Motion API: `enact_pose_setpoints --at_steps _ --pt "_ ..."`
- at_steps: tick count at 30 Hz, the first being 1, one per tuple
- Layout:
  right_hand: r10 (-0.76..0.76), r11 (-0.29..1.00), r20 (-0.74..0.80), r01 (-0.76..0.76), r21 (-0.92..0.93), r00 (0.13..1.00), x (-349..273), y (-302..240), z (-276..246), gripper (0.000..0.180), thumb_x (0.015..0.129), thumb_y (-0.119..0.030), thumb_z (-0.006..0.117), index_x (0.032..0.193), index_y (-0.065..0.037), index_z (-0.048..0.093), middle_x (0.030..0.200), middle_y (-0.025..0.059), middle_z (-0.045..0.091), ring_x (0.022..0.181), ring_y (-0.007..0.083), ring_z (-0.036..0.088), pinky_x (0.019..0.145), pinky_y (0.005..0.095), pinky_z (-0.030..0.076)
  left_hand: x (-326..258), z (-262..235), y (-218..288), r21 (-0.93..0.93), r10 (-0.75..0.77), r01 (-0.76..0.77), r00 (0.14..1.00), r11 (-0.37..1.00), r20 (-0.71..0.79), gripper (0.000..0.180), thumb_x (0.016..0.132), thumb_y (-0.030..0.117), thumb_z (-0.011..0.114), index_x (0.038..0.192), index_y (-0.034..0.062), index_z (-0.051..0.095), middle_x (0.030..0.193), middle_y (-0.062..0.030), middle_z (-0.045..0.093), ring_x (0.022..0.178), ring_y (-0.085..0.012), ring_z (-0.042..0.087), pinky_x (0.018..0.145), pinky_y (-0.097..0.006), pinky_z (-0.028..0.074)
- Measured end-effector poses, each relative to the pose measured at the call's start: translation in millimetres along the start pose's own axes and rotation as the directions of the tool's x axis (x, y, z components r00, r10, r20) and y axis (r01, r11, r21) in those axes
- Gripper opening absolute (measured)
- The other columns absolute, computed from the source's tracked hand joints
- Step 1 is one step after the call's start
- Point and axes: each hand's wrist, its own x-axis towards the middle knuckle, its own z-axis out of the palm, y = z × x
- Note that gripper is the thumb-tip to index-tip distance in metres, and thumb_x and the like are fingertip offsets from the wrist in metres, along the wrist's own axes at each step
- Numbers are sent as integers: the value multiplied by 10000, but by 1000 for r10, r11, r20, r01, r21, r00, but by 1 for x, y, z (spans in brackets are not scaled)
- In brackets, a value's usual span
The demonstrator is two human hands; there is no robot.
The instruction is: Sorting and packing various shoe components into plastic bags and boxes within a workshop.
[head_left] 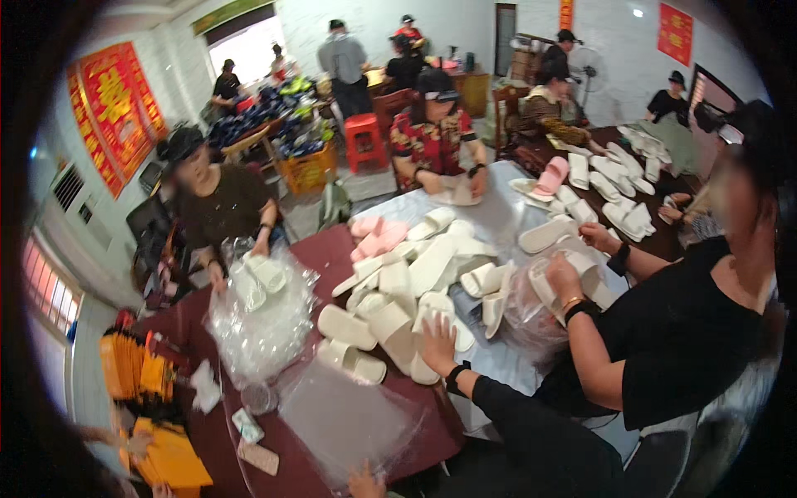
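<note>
My right hand (438, 342) reaches over a heap of white slippers (397, 282), its fingers spread against the nearest ones. A black band circles that wrist. Two more white slippers (347, 327) lie just left of it, side by side. At the bottom edge, my left hand (366, 481) shows only in part. Its fingers look apart, resting at the near edge of a stack of flat clear plastic bags (349, 415). Neither hand appears to hold anything.
Co-workers surround the table (178, 319): one at left handles slippers over a pile of plastic bags (261, 332), one at right bags slippers. A phone (258, 457), a small packet (247, 425), orange packages (170, 452) and pink slippers (383, 236) lie about.
</note>
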Motion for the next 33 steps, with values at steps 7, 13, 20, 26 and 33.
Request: enact_pose_setpoints --at_steps 7,13,20,26,33 --pt "-112 978 171 140 -157 979 42 50 23 728 703 -298 600 1334 -137 275 1322 202 303 1215 362 297 950 518 249 61 23 57 -85 39 -24 983 996 179 493 799 338 527 1246 165 414 1232 -254 393 1056 -464 404 854 -519 380" --pt "-164 975 502 217 -48 849 48 45 0 802 671 -387 642 1321 -96 274 1193 221 417 1121 371 396 849 524 365 61 31 52 85 106 -142 937 986 334 520 786 344 540 1259 184 394 1213 -275 397 1056 -477 398 854 -536 369" --pt "-476 872 754 352 339 454 13 43 -32 906 579 -276 713 1316 -39 240 1186 281 382 984 428 470 811 462 410 62 36 39 -1 137 -148 912 989 386 485 805 303 518 1256 175 396 1210 -285 399 1051 -491 405 858 -520 371" --pt "-466 874 742 385 298 482 -27 49 -60 783 582 -286 688 1244 -32 359 1083 243 443 940 397 496 752 442 437 69 28 28 -47 113 -102 884 994 454 490 799 283 533 1257 178 395 1214 -313 379 1026 -484 430 841 -506 389" --pt "-357 885 464 453 -112 811 -28 50 -65 714 642 -216 661 1287 -157 359 1125 166 440 991 320 478 743 481 416 54 4 43 -34 173 -175 886 984 429 489 797 282 539 1254 177 402 1215 -323 369 1018 -479 439 830 -502 398"
